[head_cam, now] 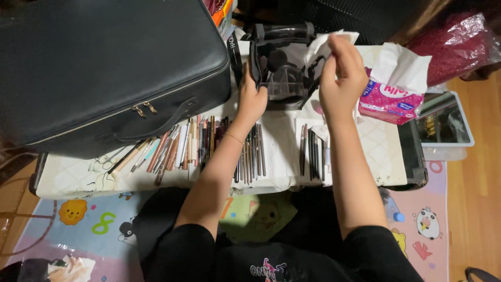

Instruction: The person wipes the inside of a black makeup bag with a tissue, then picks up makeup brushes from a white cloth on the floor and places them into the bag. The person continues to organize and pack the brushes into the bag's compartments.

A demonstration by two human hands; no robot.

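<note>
Head view looks down on a low table (381, 156) covered with a pale cloth, the person seated at its near edge. The left hand (252, 99) has its fingers closed around the left side of a dark, clear-walled organiser (284, 78) standing toward the far edge of the table; the grip appears to steady it so it does not shift. The right hand (342, 78) is raised just beside the organiser's right side, its fingers pinched shut on a white tissue (323, 44), which is pressed against or close to the organiser's upper part; exact contact cannot be told. The hold is consistent with wiping, judged from the pose alone.

A pink tissue pack (389, 102) lies just to the right of the right hand, near the table's right edge, with a sheet standing out of its top, within easy reach. Rows of pencils and slim brushes (198, 143) lie side by side along the near edge, another group (313, 154) lying between the forearms. A large black zip case (109, 68) occupies the far left corner, overhanging the table. A clear plastic box (446, 122) sits off the right edge. A children's play mat (99, 222) covers the floor beneath.
</note>
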